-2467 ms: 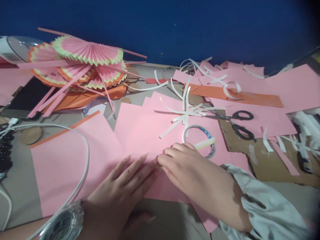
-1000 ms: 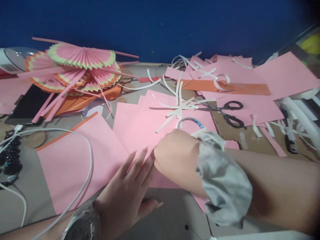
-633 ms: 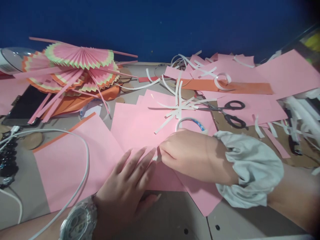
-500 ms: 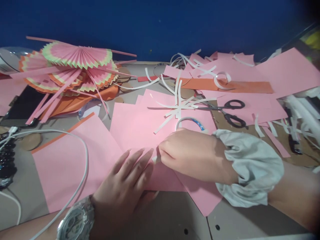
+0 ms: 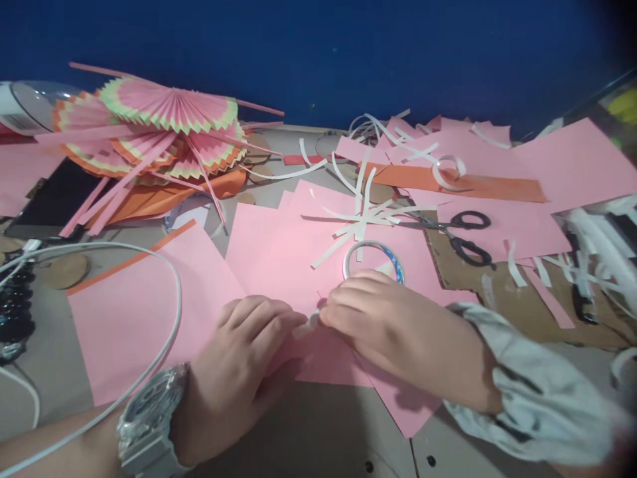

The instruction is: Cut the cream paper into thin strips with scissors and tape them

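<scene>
Left hand (image 5: 239, 358) and right hand (image 5: 393, 332) press fingertips together on a pink paper sheet (image 5: 279, 265) lying under them, pinching a small white strip (image 5: 313, 320); a tape roll (image 5: 373, 259) sits just beyond the right hand.

the small white bit (image 5: 313, 321) between the fingertips of the left hand (image 5: 239, 372) and the right hand (image 5: 393, 332) is too small to tell what it is. the right hand covers the near part of the tape roll (image 5: 373, 260). the grey sleeve (image 5: 537, 405) is blurred and cut off by the lower right edge. the white cable (image 5: 149, 372) leaves the bottom edge.
</scene>
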`<action>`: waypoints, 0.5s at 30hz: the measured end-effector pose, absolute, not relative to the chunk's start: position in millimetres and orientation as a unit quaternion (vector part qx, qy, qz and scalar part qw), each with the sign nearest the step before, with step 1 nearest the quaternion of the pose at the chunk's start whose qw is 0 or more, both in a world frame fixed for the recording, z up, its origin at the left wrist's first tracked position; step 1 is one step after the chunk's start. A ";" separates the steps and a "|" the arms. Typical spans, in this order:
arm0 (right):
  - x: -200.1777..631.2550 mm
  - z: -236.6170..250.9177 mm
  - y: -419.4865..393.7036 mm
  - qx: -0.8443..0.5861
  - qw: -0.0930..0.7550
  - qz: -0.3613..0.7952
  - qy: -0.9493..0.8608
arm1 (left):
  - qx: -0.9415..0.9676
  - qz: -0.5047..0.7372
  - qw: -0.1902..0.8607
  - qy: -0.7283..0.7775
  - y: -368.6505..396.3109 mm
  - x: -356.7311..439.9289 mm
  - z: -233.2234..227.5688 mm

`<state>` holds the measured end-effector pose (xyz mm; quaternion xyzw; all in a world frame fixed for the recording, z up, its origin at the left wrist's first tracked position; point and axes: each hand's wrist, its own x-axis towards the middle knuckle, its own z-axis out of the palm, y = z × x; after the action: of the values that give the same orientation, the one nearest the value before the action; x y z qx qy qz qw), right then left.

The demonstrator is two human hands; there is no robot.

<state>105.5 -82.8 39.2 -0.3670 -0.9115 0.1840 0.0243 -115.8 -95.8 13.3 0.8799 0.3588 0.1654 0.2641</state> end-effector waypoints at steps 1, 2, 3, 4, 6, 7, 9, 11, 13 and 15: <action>105.8 34.4 -87.6 -0.348 0.045 0.148 -0.925 | 0.876 0.175 0.270 0.359 -94.1 -115.5 14.2; 105.6 29.2 -92.4 -0.339 0.062 0.107 -0.932 | 0.875 0.184 0.269 0.357 -92.7 -114.9 14.8; 104.9 23.9 -96.9 -0.337 0.079 0.071 -0.935 | 0.876 0.193 0.262 0.355 -91.6 -114.1 15.1; 103.9 19.0 -100.9 -0.344 0.096 0.043 -0.933 | 0.878 0.200 0.252 0.354 -90.8 -113.1 15.2; 101.2 11.8 -106.7 -0.348 0.123 0.023 -0.929 | 0.884 0.205 0.224 0.356 -89.8 -111.4 15.4; 99.7 9.8 -108.4 -0.351 0.131 0.021 -0.927 | 0.888 0.206 0.211 0.354 -89.7 -110.8 15.5; 96.9 8.5 -110.1 -0.359 0.141 0.022 -0.923 | 0.895 0.205 0.194 0.346 -89.8 -110.5 15.7; 94.6 9.0 -110.4 -0.370 0.152 0.023 -0.916 | 0.898 0.208 0.192 0.338 -90.2 -111.0 15.5; 93.0 9.2 -110.6 -0.378 0.166 0.023 -0.911 | 0.897 0.210 0.199 0.333 -90.6 -111.6 14.7; 92.2 8.5 -111.3 -0.383 0.178 0.023 -0.906 | 0.896 0.212 0.207 0.329 -90.5 -111.9 13.7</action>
<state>92.2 -111.3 8.5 -0.3830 -0.9061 0.0227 0.1783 -111.9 -90.5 13.7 0.8965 0.3292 0.2122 0.2070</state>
